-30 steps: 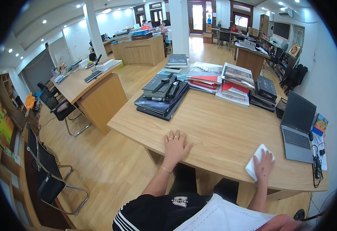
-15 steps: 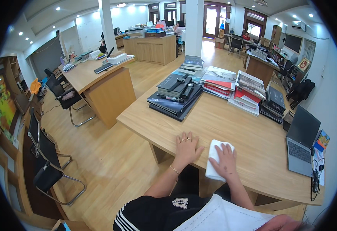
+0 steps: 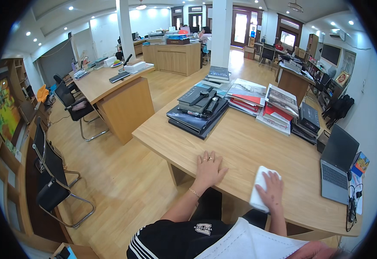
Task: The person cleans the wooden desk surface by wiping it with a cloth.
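Observation:
My left hand [image 3: 209, 171] lies open on the wooden desk [image 3: 240, 142] near its front edge, fingers spread. A ring and a bracelet show on it, and it holds nothing. To its right, my right hand [image 3: 271, 190] presses with flat, slightly spread fingers on a folded white cloth [image 3: 258, 183]. The cloth lies at the desk's front edge, partly covered by the palm and fingers.
Dark books with a wristwatch on top [image 3: 199, 105] stand at the desk's far left. Folders and magazines [image 3: 246, 97] are stacked at the back. On the right sit an open laptop [image 3: 337, 168] and black cables [image 3: 353, 205]. Chairs [image 3: 52, 172] stand left.
My right hand has slid to the right along the desk, taking the white cloth with it. The left hand stays in place. The view has shifted slightly.

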Motion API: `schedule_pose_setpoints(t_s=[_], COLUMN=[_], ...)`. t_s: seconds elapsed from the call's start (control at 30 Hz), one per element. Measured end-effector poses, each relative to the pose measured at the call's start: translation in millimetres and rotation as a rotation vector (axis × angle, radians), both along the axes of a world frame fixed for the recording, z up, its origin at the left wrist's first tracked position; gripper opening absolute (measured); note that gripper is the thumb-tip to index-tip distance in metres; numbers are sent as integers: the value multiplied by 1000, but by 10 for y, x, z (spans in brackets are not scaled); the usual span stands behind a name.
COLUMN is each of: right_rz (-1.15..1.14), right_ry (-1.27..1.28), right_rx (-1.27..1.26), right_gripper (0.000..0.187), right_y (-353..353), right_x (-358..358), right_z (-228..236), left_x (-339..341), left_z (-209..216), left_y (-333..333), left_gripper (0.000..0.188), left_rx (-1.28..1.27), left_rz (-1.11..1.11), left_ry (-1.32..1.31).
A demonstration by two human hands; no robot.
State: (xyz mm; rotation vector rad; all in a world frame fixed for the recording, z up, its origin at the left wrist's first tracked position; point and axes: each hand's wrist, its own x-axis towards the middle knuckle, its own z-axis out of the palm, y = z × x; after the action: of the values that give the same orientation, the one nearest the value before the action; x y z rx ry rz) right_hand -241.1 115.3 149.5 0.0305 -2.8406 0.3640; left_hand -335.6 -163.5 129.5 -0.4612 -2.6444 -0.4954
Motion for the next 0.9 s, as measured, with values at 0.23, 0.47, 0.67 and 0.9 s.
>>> schedule_pose_setpoints(t_s=[0.23,0.47,0.67,0.9], right_rz=[-478,-732,-625,-209], right_ry=[-33,-101,-101,-35], right_rx=[38,61,83,46], right_gripper=[61,63,63,63], right_y=[1255,1340,810,-90], right_x=[332,365,105,-216], right_z=[-75,-96,-131,-55], left_x=[22,-1,3,15], left_z=[36,12,6,51], left_y=[-22,-24,-46,-28], left_gripper=[56,56,56,56], left_rx=[22,49,69,58], left_rz=[-2,-7,-30,-38], left_ry=[-37,-33,-36,-66])
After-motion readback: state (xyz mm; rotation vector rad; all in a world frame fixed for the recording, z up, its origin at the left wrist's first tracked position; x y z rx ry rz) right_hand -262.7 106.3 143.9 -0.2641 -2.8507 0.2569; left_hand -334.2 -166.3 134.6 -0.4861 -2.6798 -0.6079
